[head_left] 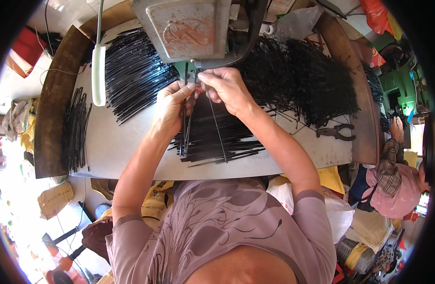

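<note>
Patterned mauve shirt (pixel 222 217), beyond it both hands (pixel 171 105) (pixel 231 90) in fingertip pinches on black rods (pixel 217 125)

Workshop — worn grey machine (pixel 189 29), heaped black rods (pixel 134 71), pliers (pixel 334 131), second worker (pixel 398 189)

Pliers (pixel 337 131) lie nr table's (pixel 333 152) R edge! White tube (pixel 99 78) hangs nr L edge, co-worker (pixel 396 191) beyond R.

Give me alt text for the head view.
The left hand and right hand, close together before a machine, hold thin black rods. Piles of rods lie left, right and beneath the hands; pliers rest at right on the table. Another person is at far right.
</note>
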`<action>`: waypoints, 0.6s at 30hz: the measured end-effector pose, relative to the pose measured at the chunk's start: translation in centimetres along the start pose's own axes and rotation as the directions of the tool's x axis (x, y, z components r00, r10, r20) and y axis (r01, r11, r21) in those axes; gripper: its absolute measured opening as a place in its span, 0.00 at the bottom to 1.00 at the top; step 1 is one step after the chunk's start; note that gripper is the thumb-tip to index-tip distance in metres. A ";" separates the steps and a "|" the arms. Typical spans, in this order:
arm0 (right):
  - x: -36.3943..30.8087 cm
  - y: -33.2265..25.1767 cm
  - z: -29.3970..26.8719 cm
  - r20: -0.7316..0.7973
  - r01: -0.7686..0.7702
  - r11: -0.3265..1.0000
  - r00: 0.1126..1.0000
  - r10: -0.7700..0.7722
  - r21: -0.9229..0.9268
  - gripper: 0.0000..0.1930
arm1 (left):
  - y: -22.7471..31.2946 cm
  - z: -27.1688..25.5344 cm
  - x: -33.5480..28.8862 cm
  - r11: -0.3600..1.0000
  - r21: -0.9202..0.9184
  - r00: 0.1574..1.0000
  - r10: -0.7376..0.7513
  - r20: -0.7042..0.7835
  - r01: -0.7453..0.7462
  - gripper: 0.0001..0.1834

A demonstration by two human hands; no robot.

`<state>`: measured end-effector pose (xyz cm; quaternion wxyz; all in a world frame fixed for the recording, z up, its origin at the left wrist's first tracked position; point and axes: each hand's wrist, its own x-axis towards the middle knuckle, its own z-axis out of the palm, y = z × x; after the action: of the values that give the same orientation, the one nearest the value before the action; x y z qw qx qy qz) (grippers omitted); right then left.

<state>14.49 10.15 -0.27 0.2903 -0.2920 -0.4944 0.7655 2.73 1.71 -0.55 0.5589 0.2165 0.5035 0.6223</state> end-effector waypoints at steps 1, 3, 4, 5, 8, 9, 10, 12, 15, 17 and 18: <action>0.1 0.2 0.0 -0.007 0.013 1.000 1.000 -0.013 -0.017 0.08 | 0.0 0.0 0.1 1.000 0.008 1.000 0.013 -0.003 -0.013 0.05; 0.2 0.5 0.1 -0.012 0.026 0.999 1.000 -0.027 -0.033 0.08 | -0.2 0.1 0.3 0.999 0.017 1.000 0.027 -0.007 -0.027 0.05; 0.2 0.7 0.1 0.000 0.034 0.998 0.999 -0.034 -0.055 0.09 | -0.3 0.0 0.4 0.999 0.031 0.999 0.041 -0.008 -0.041 0.05; 0.3 0.8 0.2 0.012 0.041 0.996 0.999 -0.040 -0.077 0.09 | -0.4 0.0 0.5 0.997 0.045 0.998 0.055 -0.010 -0.054 0.05; 0.4 0.9 0.2 0.010 0.043 0.995 0.999 -0.042 -0.094 0.09 | -0.4 -0.1 0.6 0.995 0.064 0.997 0.073 -0.026 -0.071 0.06; 0.4 0.9 0.2 0.012 0.042 0.995 0.999 -0.042 -0.094 0.09 | -0.3 0.1 0.5 0.995 0.064 0.997 0.073 -0.028 -0.071 0.06; 0.4 0.9 0.2 0.009 0.048 0.994 0.999 -0.047 -0.096 0.09 | -0.2 0.3 0.4 0.995 0.077 0.996 0.071 -0.057 -0.066 0.06; 0.3 1.1 0.2 0.009 0.052 0.994 0.999 -0.051 -0.098 0.09 | -0.2 0.4 0.3 0.994 0.090 0.994 0.069 -0.088 -0.061 0.06; 0.1 1.2 0.2 -0.006 0.032 0.995 0.999 -0.032 -0.095 0.09 | -0.3 0.5 0.3 0.996 0.077 0.993 0.058 -0.102 -0.051 0.06; 0.1 1.1 0.2 -0.010 0.024 0.990 1.000 -0.026 -0.141 0.10 | -0.1 0.8 0.3 0.995 0.073 0.982 0.074 -0.171 -0.063 0.06; -0.2 1.0 0.1 -0.012 0.022 0.990 1.000 -0.024 -0.142 0.10 | -0.2 0.8 0.2 0.996 0.072 0.983 0.072 -0.171 -0.060 0.06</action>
<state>14.41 9.62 -1.15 0.2809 -0.3114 -0.5488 0.7232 3.45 2.21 -0.47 0.4844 0.1966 0.5633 0.6399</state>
